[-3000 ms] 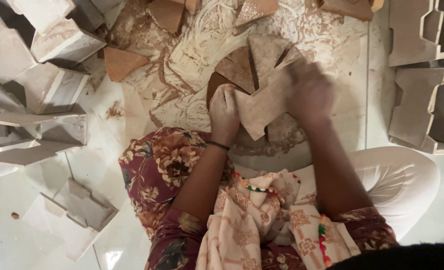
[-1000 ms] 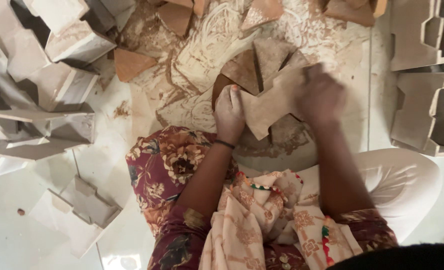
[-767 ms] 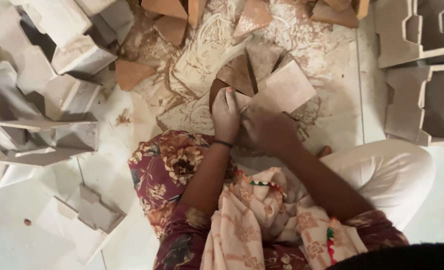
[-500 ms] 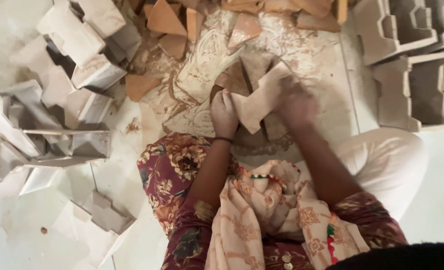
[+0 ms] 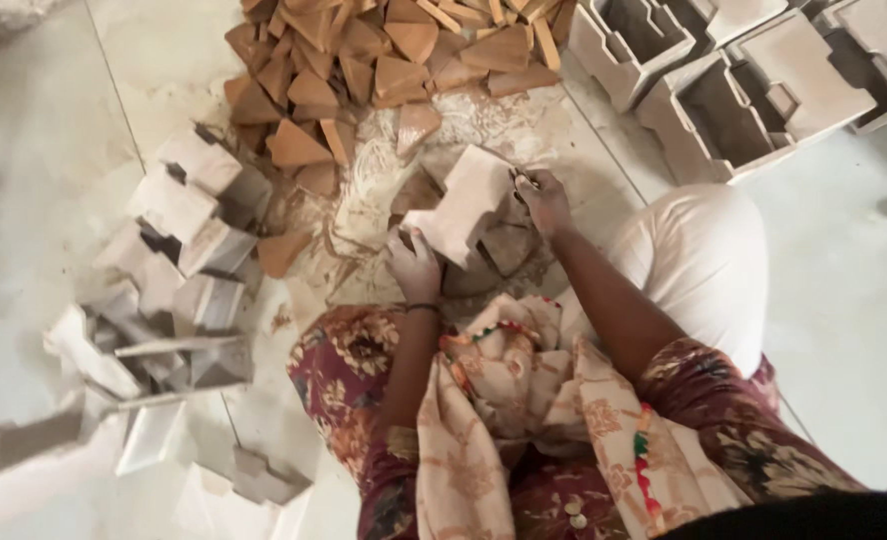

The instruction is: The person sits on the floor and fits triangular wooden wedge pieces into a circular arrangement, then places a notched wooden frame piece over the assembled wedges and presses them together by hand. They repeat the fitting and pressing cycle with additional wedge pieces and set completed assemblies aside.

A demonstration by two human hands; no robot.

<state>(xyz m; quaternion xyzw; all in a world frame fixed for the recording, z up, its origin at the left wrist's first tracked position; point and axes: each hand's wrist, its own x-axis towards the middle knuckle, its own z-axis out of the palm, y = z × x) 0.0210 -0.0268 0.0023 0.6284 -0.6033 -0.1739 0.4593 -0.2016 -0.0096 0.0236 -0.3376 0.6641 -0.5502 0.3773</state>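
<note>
On the pale tiled floor [image 5: 844, 300], just ahead of the person's knees, a light-coloured stepped block [image 5: 464, 205] is held tilted above a litter of shavings. The left hand [image 5: 414, 268] grips its lower end, fingers curled round the edge. The right hand [image 5: 542, 198] rests against the block's upper right edge, fingertips pinched on something small and thin; what it is cannot be made out. Under the block lie a few flat brown pieces [image 5: 504, 245], partly hidden by it.

Beyond the hands, at the top of the view, a heap of brown wedge-shaped offcuts [image 5: 364, 60] spreads across the floor, pieces overlapping one another. To the upper right stand open-topped pale boxes [image 5: 724, 110], set close together and touching; their insides are divided by stepped walls, and the hollows that can be seen hold nothing but shadow. One further box [image 5: 634, 30] sits just left of them, beside the heap.

To the left, a loose pile of pale stepped blocks [image 5: 184, 215] lies tumbled, some on their sides, some leaning on neighbours. Nearer the lower left corner more grey-white pieces [image 5: 144, 370] are scattered, blurred at the frame's edge.

A patterned scarf [image 5: 504, 400] hangs down between the person's arms over dark floral cloth [image 5: 344, 360] on the left knee, and white cloth [image 5: 704, 260] covers the right knee.
</note>
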